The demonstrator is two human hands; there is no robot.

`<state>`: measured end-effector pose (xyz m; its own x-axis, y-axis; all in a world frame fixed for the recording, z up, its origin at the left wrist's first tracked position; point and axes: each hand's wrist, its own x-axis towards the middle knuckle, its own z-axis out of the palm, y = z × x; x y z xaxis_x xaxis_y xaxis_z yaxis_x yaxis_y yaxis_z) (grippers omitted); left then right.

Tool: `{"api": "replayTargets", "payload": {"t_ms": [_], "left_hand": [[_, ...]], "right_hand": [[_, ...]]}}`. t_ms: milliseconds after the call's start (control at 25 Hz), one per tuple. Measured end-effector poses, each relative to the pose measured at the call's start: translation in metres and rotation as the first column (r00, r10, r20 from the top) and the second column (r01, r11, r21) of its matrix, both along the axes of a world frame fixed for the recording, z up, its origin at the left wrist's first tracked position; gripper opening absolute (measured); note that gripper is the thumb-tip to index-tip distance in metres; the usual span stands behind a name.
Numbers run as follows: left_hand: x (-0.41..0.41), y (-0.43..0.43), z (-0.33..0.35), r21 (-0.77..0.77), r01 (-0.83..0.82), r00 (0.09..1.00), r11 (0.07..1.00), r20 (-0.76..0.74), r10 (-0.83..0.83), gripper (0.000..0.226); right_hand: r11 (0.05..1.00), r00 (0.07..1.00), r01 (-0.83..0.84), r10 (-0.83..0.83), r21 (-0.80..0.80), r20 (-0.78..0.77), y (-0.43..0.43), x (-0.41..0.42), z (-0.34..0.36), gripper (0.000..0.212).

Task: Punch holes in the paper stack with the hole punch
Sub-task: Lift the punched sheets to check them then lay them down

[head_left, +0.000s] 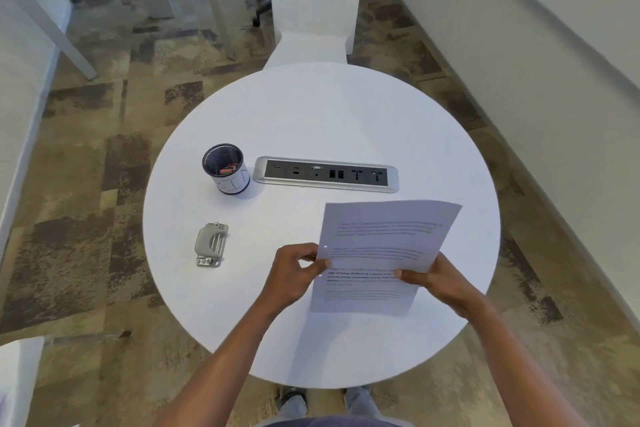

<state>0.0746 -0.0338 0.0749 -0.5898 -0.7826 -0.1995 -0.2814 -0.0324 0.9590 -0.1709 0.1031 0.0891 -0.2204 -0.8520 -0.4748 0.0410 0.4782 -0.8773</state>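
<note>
A stack of printed white paper [381,246] is held above the right half of the round white table [311,114]. The top sheet is lifted and fanned away from the sheet below. A small punched hole shows at the top sheet's left edge. My left hand [294,270] pinches the stack's left edge. On the lower right edge, my right hand [436,279] grips the sheets. A grey metal hole punch [211,245] lies on the table to the left, apart from both hands.
A black mesh pen cup [227,168] stands behind the punch. A silver power and socket strip [325,174] is set in the table's middle. A white chair [313,0] stands at the far side. A wall [519,28] runs along the right.
</note>
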Motion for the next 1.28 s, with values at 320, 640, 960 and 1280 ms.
{"api": "replayTargets", "payload": {"t_ms": [320,640,960,1280], "left_hand": [[-0.018,-0.033,0.026,-0.053,-0.091,0.993,0.994,-0.076,0.087,0.016],[-0.019,-0.05,0.024,-0.08,-0.058,0.998,0.995,0.0,0.059,0.02],[-0.006,-0.04,-0.001,-0.119,-0.013,0.997,0.993,0.079,0.023,0.011],[-0.019,-0.049,0.013,-0.106,-0.071,0.997,0.992,-0.029,0.068,0.009]], "right_hand": [[0.987,0.988,0.037,-0.06,-0.154,-0.145,-0.028,-0.014,0.018,0.03],[0.98,0.987,0.032,-0.063,-0.197,-0.151,-0.041,-0.021,0.006,0.032],[0.994,0.954,-0.085,0.06,-0.075,-0.293,-0.027,-0.017,-0.013,0.023],[0.981,0.953,-0.127,0.08,-0.144,-0.292,-0.031,-0.03,0.001,0.007]]}}
